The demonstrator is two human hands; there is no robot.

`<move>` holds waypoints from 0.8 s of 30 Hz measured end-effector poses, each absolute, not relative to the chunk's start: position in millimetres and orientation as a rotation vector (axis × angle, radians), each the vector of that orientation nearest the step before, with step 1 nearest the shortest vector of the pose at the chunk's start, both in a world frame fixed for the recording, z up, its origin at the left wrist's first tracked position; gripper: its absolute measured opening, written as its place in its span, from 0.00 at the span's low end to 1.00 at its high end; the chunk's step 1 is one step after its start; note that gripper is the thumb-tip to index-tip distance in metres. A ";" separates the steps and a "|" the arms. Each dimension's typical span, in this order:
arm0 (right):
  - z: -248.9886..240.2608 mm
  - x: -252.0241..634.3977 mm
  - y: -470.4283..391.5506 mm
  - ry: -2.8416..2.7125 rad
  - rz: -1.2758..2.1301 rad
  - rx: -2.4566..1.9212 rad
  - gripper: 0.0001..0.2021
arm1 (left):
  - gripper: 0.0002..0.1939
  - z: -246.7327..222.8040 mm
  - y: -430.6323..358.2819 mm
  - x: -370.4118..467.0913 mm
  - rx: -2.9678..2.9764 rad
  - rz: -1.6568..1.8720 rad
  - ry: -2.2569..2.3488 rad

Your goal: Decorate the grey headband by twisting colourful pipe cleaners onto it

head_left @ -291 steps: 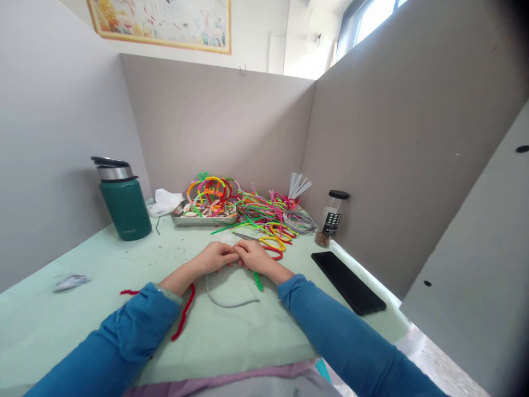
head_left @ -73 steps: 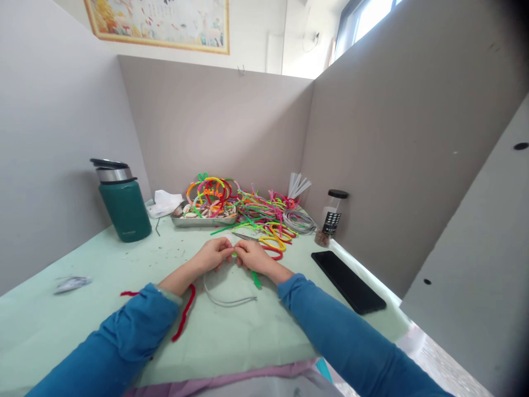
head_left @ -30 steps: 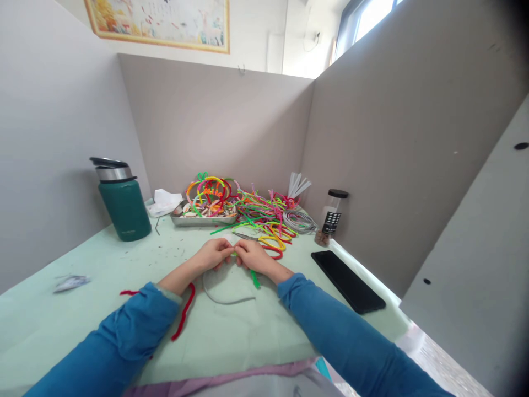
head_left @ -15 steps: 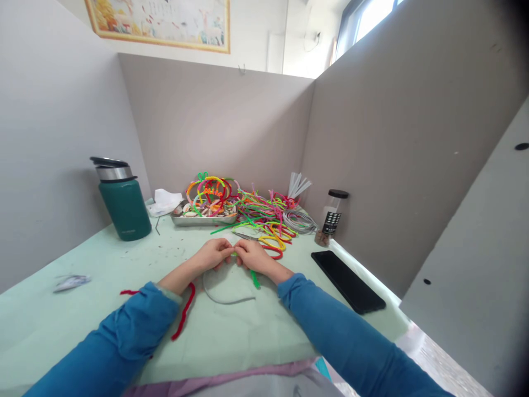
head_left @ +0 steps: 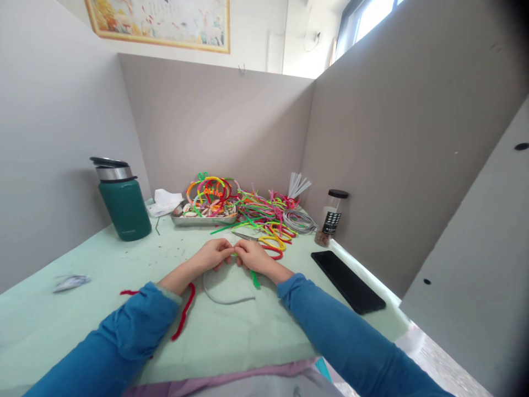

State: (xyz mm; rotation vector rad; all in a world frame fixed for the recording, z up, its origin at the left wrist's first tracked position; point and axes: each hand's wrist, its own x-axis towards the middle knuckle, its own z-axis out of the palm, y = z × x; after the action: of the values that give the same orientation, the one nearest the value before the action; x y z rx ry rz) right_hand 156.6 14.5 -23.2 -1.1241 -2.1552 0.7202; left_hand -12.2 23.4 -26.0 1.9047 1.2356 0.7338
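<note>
My left hand (head_left: 214, 255) and my right hand (head_left: 252, 256) meet fingertip to fingertip over the middle of the table, both pinched closed. A bit of green shows between the fingertips, and a green fuzzy stem (head_left: 255, 279) hangs below my right hand. From beneath my left hand a thin grey cord (head_left: 225, 302) curves across the cloth. Under my left forearm lies a red fuzzy stem (head_left: 184, 315), partly hidden by the sleeve. Just beyond my right hand are scissors (head_left: 270, 241) with yellow handles.
A metal tray (head_left: 204, 221) of small pieces and fuzzy-stem rings stands behind, beside a pile of coloured stems (head_left: 262, 207). Left is a green bottle (head_left: 125, 209); right are a clear jar (head_left: 332, 219), a black phone (head_left: 348, 281) and a coiled grey cord (head_left: 300, 221).
</note>
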 end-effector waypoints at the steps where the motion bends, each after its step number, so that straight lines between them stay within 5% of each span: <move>1: -23.3 156.7 14.5 -2.157 0.727 -1.121 0.10 | 0.17 -26.3 23.7 -12.3 1.907 0.733 1.237; 24: -21.1 156.5 13.3 -2.208 0.598 -1.126 0.10 | 0.17 -23.2 20.2 -11.4 1.928 0.717 1.256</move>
State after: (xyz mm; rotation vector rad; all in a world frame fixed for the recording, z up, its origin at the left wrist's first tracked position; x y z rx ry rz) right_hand 156.5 13.3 -21.1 -1.1261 -2.2080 0.5980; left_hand -11.4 20.2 -23.2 1.9275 1.2565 0.7168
